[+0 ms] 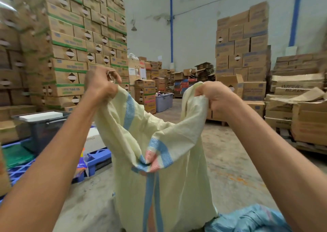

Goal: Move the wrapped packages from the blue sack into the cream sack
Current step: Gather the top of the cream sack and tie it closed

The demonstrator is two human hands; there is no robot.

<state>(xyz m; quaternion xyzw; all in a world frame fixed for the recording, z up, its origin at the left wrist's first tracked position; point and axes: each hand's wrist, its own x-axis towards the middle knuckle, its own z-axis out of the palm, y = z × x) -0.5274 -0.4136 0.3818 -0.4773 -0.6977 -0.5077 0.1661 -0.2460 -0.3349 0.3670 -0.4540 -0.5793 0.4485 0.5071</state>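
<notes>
I hold the cream sack [178,175] up in front of me by its top edge. It is pale yellow woven plastic with blue and pink stripes, and it hangs down towards the concrete floor. My left hand [100,84] grips the left corner of the rim. My right hand [215,95] grips the right corner, and the rim sags between the two. The blue sack [247,220] lies crumpled at the bottom right, partly behind my right forearm. No wrapped packages are visible.
Tall stacks of cardboard boxes [74,42] rise on the left and more boxes [242,51] on the right. A grey crate [42,125] stands on blue pallets [95,161] at my left. A lavender bin [163,101] sits farther down the aisle.
</notes>
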